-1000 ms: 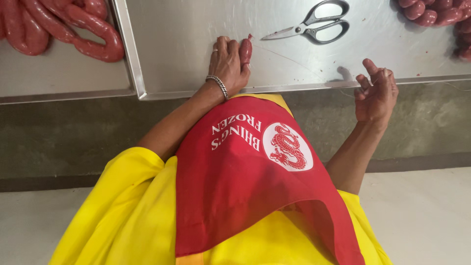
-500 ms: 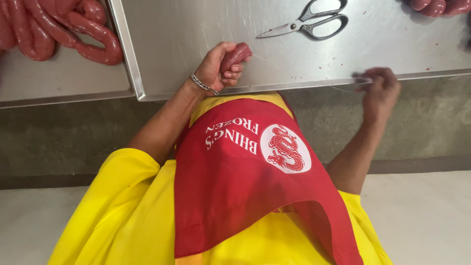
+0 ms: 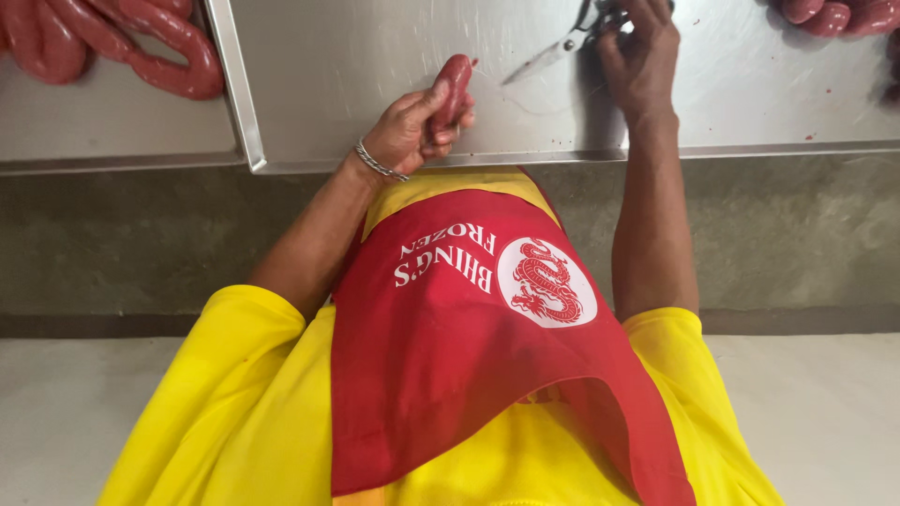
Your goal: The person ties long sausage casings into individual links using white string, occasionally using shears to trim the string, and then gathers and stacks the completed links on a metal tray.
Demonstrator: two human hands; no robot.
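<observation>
My left hand (image 3: 408,131), with a metal bracelet on the wrist, is closed around a short red sausage (image 3: 454,82) and holds it upright just above the near edge of the steel tray (image 3: 375,47). My right hand (image 3: 642,56) lies over the handles of the steel scissors (image 3: 553,58), fingers curled on them. The blades point left toward the sausage. The handles are mostly hidden under my hand. A thin string trails from the sausage across the tray.
A coil of long red sausages (image 3: 141,42) lies on a second steel tray (image 3: 112,122) at the left. More sausages (image 3: 839,14) sit at the tray's far right corner. Below the trays runs a grey concrete ledge (image 3: 797,244). My yellow shirt and red apron fill the lower view.
My left hand has picked the sausage up off the tray and stood it upright. My right hand has moved from the tray's near edge up onto the scissors.
</observation>
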